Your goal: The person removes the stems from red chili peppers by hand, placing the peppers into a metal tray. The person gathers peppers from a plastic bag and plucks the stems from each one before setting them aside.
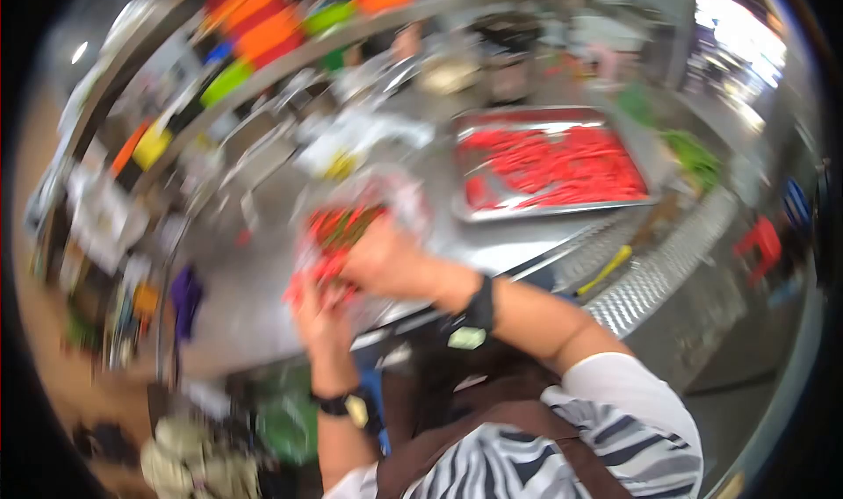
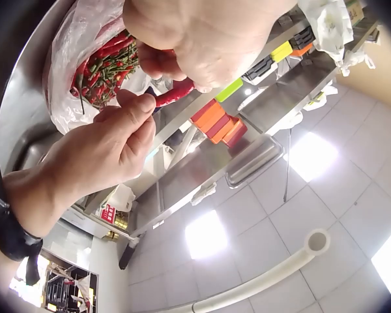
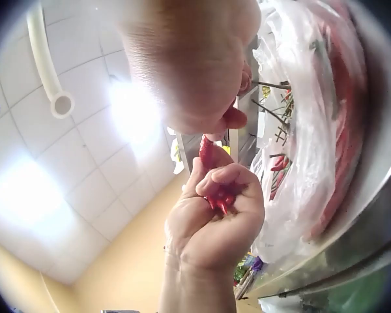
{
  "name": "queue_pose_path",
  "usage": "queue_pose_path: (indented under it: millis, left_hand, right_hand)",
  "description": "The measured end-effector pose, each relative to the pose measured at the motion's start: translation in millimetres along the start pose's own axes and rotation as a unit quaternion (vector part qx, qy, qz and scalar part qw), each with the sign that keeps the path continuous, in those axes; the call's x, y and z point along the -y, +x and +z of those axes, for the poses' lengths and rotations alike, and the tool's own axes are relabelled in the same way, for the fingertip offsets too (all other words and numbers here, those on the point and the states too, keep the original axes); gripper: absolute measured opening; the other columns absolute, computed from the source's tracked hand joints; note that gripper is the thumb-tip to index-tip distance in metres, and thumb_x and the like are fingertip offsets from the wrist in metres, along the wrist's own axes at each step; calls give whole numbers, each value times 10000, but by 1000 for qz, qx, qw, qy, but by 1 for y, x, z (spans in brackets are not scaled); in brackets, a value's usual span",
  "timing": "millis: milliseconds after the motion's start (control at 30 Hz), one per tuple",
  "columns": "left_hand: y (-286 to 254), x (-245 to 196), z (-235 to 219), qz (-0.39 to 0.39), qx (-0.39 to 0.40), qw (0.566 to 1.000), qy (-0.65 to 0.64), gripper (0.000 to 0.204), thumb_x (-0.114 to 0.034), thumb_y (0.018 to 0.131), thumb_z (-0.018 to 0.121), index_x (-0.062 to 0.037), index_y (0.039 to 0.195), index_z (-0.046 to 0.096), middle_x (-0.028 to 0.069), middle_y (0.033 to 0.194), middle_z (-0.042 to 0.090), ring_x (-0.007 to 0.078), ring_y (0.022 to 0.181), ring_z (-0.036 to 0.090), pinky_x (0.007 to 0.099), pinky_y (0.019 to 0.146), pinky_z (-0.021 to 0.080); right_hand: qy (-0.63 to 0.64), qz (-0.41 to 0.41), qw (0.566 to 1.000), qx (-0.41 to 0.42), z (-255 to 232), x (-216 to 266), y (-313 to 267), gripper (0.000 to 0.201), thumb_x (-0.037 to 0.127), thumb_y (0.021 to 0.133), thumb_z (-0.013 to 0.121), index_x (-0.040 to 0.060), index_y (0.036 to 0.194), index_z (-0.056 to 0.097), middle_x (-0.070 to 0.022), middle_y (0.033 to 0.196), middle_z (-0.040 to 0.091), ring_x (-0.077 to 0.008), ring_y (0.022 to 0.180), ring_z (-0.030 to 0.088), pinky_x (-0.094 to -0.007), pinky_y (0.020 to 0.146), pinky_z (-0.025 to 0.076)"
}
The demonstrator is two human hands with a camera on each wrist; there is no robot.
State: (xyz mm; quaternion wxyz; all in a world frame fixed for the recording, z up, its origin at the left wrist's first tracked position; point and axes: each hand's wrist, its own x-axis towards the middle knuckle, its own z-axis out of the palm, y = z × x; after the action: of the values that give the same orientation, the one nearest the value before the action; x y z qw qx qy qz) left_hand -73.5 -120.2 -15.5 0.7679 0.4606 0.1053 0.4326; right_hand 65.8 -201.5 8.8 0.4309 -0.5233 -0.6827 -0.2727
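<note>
My left hand point(image 1: 323, 319) holds several red chilies point(image 3: 220, 199) in its curled palm, seen in the right wrist view. Between the two hands is one red chili point(image 2: 174, 94), gripped at one end by the left fingers. At its other end, the thumb and forefinger of my right hand point(image 2: 114, 140) pinch it. Both hands are over the near side of a clear plastic bag point(image 2: 60, 78) full of red chilies with green stems point(image 2: 107, 72). The head view is blurred, and there the right hand partly covers the bag's contents.
A metal tray point(image 1: 562, 211) spread with red chilies point(image 1: 562, 165) stands to the right on the steel table point(image 1: 237, 280). White plastic bags point(image 1: 351, 139) lie behind. Colored boxes point(image 1: 259, 25) line the shelf above. Green leaves point(image 1: 689, 157) are at the far right.
</note>
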Motion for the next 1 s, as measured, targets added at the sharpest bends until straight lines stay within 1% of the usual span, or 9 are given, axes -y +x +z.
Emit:
queue_pose_path:
  millis: [133, 267, 433, 500, 633, 733, 767, 900, 1000]
  left_hand:
    - [-9, -11, 6, 67, -37, 997, -1, 127, -214, 1008, 521, -97, 998, 571, 25, 963, 629, 90, 743, 516, 246, 597, 411]
    - [-12, -24, -2, 24, -148, 986, -75, 154, -247, 1004, 522, -100, 1009, 564, 72, 1074, 644, 168, 1004, 611, 327, 807, 495]
    - [-15, -24, -14, 1, -106, 987, -118, 154, -223, 1008, 507, -78, 998, 556, 49, 997, 623, 174, 941, 610, 366, 875, 510]
    - [-17, -19, -16, -1, -89, 987, -135, 152, -215, 1008, 505, -71, 993, 553, 35, 953, 610, 168, 894, 606, 375, 883, 512]
    - [-16, -14, -17, -43, -56, 990, -125, 126, -180, 986, 543, -56, 986, 562, 17, 816, 553, 139, 739, 542, 342, 776, 503]
    - [-19, -10, -11, -56, -45, 997, -31, 116, -123, 947, 599, -37, 1019, 571, 13, 771, 555, 112, 653, 518, 305, 650, 479]
    - [-19, -10, -6, -65, -62, 996, 26, 153, -90, 922, 633, -25, 1048, 576, 12, 758, 569, 99, 618, 518, 284, 578, 462]
    - [-20, -13, 7, -78, -42, 985, 145, 301, -58, 887, 668, 14, 1165, 575, -2, 773, 577, 65, 603, 508, 235, 557, 441]
    - [-15, -4, 15, -37, -25, 985, 167, 332, -65, 879, 686, 6, 1185, 580, -14, 815, 604, 53, 652, 532, 208, 587, 447]
  right_hand:
    - [-30, 41, 999, -16, 0, -2, 0, 236, 108, 824, 648, 53, 620, 543, -110, 620, 543, -323, 608, 539, -441, 633, 410]
    - [-112, 145, 983, 18, -6, -3, 0, 58, 69, 796, 647, 59, 850, 666, -76, 811, 602, -278, 856, 576, -409, 774, 417]
    - [-59, 116, 991, 41, -8, -9, -9, 214, 27, 755, 644, 70, 956, 705, -54, 895, 599, -264, 922, 551, -392, 802, 419]
    - [2, 76, 976, 203, -12, -9, -15, 199, 30, 747, 649, 84, 929, 711, -46, 882, 597, -253, 904, 550, -383, 804, 423]
    - [-11, 74, 968, 241, -4, -8, -19, 170, 53, 735, 677, 92, 898, 711, -44, 871, 597, -244, 886, 551, -373, 798, 427]
    - [-11, 51, 977, 208, 0, -9, -18, 142, 53, 733, 688, 75, 874, 694, -59, 854, 595, -250, 855, 564, -375, 780, 448]
    - [-5, 56, 990, 126, 2, -10, -17, 125, 43, 739, 692, 59, 862, 681, -72, 846, 602, -261, 833, 578, -375, 756, 462]
    - [58, 120, 991, -27, -3, -2, -4, 98, 4, 763, 687, 9, 853, 648, -112, 820, 625, -295, 779, 613, -374, 689, 491]
    - [108, 127, 986, -30, -5, 5, 1, 90, -5, 773, 685, -6, 851, 641, -122, 811, 631, -296, 760, 613, -367, 669, 484]
